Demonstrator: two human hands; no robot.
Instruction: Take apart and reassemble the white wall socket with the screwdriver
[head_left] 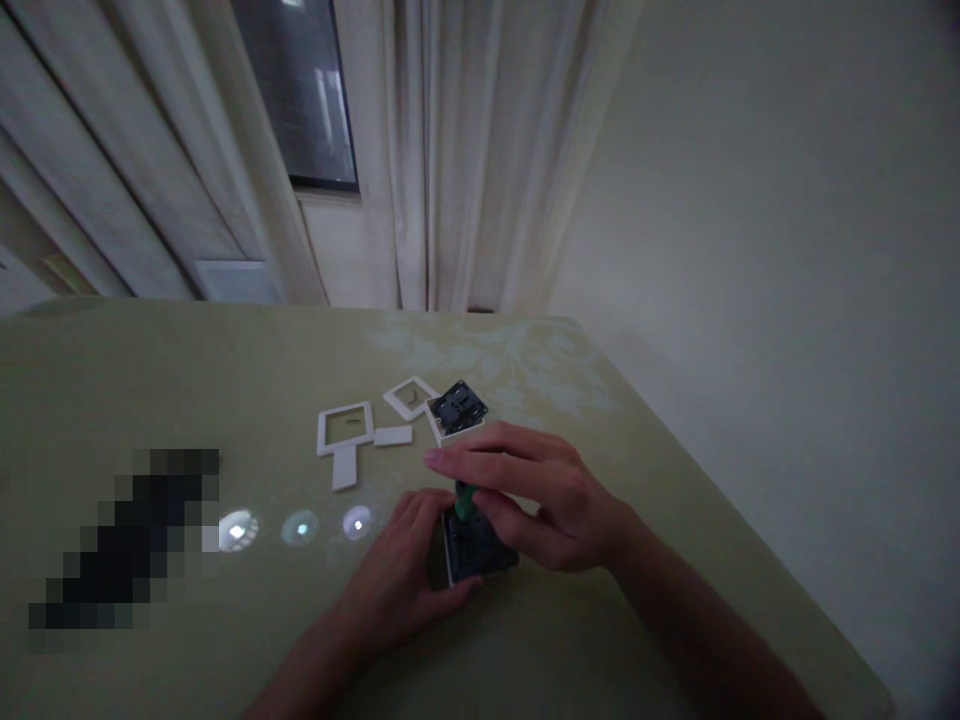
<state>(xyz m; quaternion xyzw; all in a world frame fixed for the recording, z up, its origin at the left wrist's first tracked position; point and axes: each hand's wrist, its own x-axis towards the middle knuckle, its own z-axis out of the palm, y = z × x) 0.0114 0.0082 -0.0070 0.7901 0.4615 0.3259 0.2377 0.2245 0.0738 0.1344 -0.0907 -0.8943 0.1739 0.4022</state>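
On the table, my left hand (pixel 405 560) closes around the left and near edges of a black wall switch module (pixel 484 555), thumb along its near side. My right hand (pixel 555 500) is above the module, its thumb and fingers closed on the green handle of a screwdriver (pixel 465 502). The handle stands roughly upright over the module's far left part; its tip cannot be made out. Just beyond my right hand lies a second black switch module (pixel 459 406), resting tilted on a white square housing (pixel 448 437).
Left of the second module lie two white square frames (pixel 322 432) and two small white cover plates (pixel 393 436), (pixel 345 468). A blurred-out dark object (pixel 127 540) is at the left. The pale green table (pixel 247 380) borders a wall on the right and curtains (pixel 480 150) behind.
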